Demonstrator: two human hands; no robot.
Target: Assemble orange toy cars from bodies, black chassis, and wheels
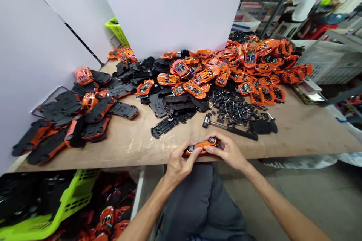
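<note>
Both my hands hold one orange toy car (201,145) with black wheels, just above the front edge of the wooden table (296,131). My left hand (178,163) grips its left end with the fingers curled round it. My right hand (226,150) pinches its right end. A small hammer (229,128) lies on the table just beyond the car. Behind the hammer sits a heap of small black wheels and metal axles (236,107).
Orange car bodies (243,66) are piled across the back of the table, black chassis plates (169,109) in the middle and left. A green basket (65,203) and more cars (110,218) sit below left. A person (304,0) sits far right.
</note>
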